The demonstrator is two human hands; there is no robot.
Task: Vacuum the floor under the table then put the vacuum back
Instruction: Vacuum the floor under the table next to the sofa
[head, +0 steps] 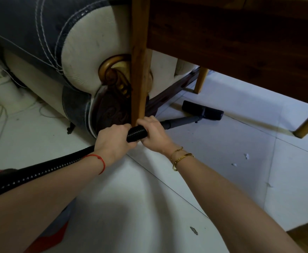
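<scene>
Both the left hand (113,141) and right hand (154,133) curl round the ribbed black vacuum hose (137,133) beside the wooden table leg (140,70), steering the flat black floor nozzle (202,110) beyond that leg, under the surface.

At frame centre, the left hand (113,141) and right hand (154,133) both grip a black ribbed vacuum hose (137,133) beside a light wooden table leg (140,70). The grey metal wand (181,122) runs right to the black floor nozzle (202,110), flat on white tiled floor (213,161) under the dark wooden table (240,42).
</scene>
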